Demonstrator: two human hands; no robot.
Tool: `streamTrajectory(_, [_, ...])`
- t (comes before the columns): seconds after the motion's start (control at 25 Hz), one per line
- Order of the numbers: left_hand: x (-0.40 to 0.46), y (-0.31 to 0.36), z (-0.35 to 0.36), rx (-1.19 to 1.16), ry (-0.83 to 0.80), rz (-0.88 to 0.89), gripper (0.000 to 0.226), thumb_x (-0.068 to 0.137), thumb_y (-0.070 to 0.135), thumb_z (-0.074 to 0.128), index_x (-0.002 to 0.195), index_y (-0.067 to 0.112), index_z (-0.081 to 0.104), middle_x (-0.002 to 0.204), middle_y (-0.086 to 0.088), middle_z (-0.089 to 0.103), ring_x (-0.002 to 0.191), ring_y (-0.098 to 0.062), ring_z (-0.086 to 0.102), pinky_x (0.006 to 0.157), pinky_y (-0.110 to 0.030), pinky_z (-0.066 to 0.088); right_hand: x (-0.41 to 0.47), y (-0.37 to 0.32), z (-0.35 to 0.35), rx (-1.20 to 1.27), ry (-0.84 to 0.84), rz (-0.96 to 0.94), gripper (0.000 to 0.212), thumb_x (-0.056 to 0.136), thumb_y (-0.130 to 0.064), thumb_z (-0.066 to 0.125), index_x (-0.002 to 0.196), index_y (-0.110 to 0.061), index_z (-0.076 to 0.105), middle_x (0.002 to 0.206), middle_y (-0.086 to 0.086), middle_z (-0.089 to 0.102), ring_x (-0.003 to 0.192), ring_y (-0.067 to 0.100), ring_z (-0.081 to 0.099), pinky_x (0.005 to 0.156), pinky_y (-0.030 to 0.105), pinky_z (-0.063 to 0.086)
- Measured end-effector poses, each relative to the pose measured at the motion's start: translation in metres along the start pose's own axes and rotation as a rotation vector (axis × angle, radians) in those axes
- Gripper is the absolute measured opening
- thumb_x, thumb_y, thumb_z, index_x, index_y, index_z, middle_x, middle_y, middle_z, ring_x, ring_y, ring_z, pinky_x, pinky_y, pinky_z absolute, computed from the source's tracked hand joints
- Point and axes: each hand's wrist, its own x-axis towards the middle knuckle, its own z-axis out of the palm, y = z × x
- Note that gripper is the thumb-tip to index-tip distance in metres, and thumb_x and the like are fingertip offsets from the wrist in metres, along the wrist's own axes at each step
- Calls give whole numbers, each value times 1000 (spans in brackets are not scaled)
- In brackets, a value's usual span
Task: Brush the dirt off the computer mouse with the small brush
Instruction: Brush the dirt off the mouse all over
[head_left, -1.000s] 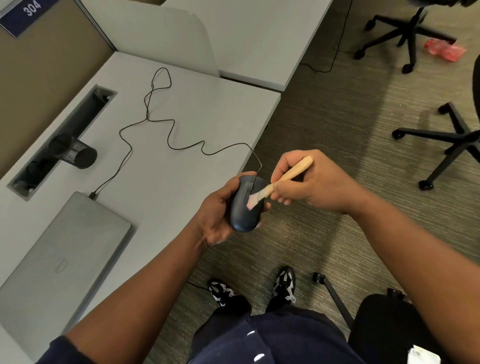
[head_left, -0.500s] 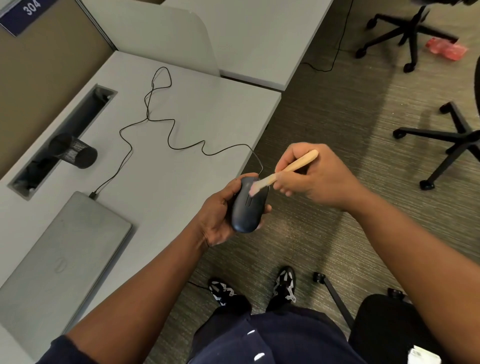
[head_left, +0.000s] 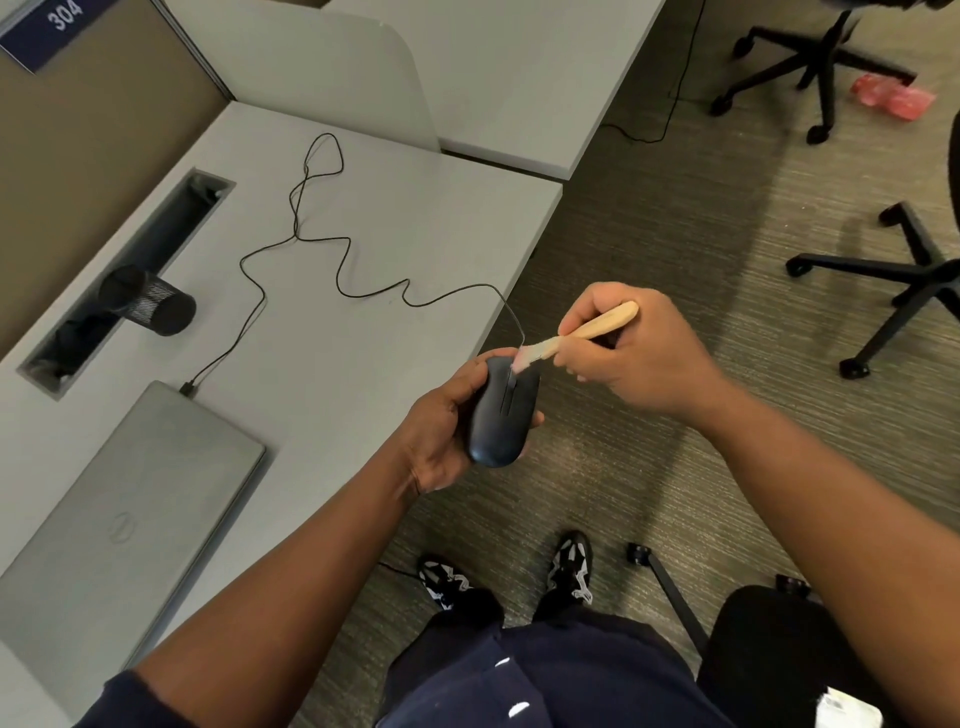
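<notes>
A dark wired computer mouse (head_left: 496, 423) is held in the air just off the desk's front edge, cradled in my left hand (head_left: 441, 428) with thumb and fingers curled round its sides. My right hand (head_left: 631, 356) pinches the wooden handle of a small brush (head_left: 587, 331). The brush's pale bristles touch the front end of the mouse, near the scroll wheel and the cable exit. The mouse's thin black cable (head_left: 363, 270) snakes back across the desk.
A closed grey laptop (head_left: 119, 525) lies on the grey desk (head_left: 374, 208) at the left, with a black mesh cup (head_left: 148, 306) by a cable slot. Office chair bases (head_left: 914, 280) stand on the carpet at the right. My shoes (head_left: 569, 569) are below.
The brush has swept forward along the top of the mouse, from its middle to its front end. My right hand rose with it. My left hand kept the mouse still.
</notes>
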Motion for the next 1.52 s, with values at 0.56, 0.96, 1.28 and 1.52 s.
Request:
streamTrajectory(0.56, [-3,-5,-4,44,55,59,42,97,31,60,135,20,72,142,-14,66,125,-34,66,104,-48,56,1,-4,5,-220,5,-53,8,82,-25,76,80,-26,68,67,-5,67,55,12,59,49,24,44])
streamTrajectory(0.96, [-8,-4,-1,83,19,40,48,88,41,70,133,26,73,140,-15,65,119,-32,66,91,-41,61,4,5,10,-229,-27,-6,10,82,-22,76,80,-27,68,70,-3,68,56,8,57,47,23,43])
streamTrajectory(1.28, [-6,-7,3,78,74,46,48,81,42,75,127,28,77,134,-10,70,117,-26,68,97,-40,58,0,-1,4,-102,-229,-11,7,76,-27,77,78,-28,70,71,-8,70,59,4,59,53,26,47])
streamTrajectory(1.52, [-6,-7,3,59,43,64,33,95,38,64,124,31,79,130,-2,75,116,-18,73,89,-31,61,1,10,13,-230,-98,-137,15,81,-36,71,75,-26,62,64,-5,63,56,7,51,51,37,46])
